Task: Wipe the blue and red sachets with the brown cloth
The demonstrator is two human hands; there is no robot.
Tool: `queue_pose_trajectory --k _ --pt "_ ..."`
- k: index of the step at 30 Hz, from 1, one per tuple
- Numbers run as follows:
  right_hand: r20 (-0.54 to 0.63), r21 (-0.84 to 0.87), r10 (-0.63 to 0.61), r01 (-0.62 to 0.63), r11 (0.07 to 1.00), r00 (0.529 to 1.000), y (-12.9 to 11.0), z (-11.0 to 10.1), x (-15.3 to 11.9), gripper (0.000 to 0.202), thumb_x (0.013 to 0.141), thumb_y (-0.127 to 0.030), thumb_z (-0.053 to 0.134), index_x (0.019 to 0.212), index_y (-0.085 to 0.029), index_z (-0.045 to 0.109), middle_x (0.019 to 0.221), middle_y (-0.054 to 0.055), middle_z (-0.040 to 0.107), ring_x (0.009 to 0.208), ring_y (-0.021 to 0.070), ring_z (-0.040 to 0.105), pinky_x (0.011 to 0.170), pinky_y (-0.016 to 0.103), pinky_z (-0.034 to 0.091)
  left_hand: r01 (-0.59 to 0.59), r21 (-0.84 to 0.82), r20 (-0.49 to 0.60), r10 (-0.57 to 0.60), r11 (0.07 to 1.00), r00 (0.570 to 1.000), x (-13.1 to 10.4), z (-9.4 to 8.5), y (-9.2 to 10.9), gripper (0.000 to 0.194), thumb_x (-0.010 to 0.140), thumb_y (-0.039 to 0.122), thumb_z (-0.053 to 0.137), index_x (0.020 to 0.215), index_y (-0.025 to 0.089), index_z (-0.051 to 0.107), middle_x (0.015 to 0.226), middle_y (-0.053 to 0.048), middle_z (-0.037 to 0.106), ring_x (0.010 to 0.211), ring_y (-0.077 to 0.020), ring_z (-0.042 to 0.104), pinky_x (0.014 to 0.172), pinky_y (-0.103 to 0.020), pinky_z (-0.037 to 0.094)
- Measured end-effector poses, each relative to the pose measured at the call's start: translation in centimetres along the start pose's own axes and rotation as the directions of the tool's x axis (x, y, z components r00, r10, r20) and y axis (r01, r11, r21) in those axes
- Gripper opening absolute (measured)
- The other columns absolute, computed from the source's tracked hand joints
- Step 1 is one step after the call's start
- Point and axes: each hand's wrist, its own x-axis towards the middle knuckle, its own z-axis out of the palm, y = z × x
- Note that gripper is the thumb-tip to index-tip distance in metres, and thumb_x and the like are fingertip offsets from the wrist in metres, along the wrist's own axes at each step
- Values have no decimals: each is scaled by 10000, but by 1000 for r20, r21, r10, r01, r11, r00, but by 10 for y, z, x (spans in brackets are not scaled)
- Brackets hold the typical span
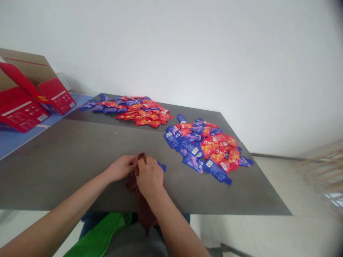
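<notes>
Brown cloth item, lower ctr of frame, droops over near edge of tabletop; R hand fingers pinch its bunched top, L hand fingertips hidden, can't tell their grip. Blue packet peeks out beside R hand, packet pile ctr-right; careless tug could prob. drag that packet or lose the cloth.

My left hand 1 | my right hand 1 | brown soft thing 1 | packet heaps 2, packets uncountable | lone blue packet 1 | red cartons 2
</notes>
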Motion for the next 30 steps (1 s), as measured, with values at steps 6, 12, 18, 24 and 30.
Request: queue_pose_trajectory --k 6,12,18,24,30 --pt "67 -125 320 -311 942 945 70 -18 -9 114 942 -275 556 1010 -231 636 1044 58 600 918 201 595 701 289 456 7 136 -54 1 991 999 -3 1 6 358 880 507 512 678 212 527 539 36 589 549 -155 577 568 -247 367" --pt "34 -1 72 -72 997 997 16 -16 -1 127 953 -323 548 1029 -250 620 1075 67 588 983 198 572 740 281 467 -3 41 -11 4 999 1000 -1 0 3 312 864 474 517 689 216 527 600 28 605 573 -160 573 556 -247 366" --pt "117 -36 231 -228 973 966 29 -4 -12 136 942 -290 566 1069 -257 603 1062 54 591 952 189 602 741 277 463 8 195 -104 13 981 995 -7 6 4 311 877 462 512 693 213 540 596 24 592 601 -159 546 579 -253 324" --pt "99 -95 311 -302 949 945 55 -26 -4 127 939 -288 548 1023 -230 622 1061 66 601 939 194 619 717 278 457 5 201 -104 16 980 994 -7 9 1 367 903 514 495 690 215 513 552 33 565 560 -155 528 560 -253 289" --pt "121 3 107 -108 994 987 8 -3 0 128 950 -317 538 1053 -270 599 1068 47 590 960 190 598 726 279 464 -18 275 -142 59 961 988 -7 10 0 293 901 436 491 719 214 550 676 7 608 662 -171 545 588 -254 274"
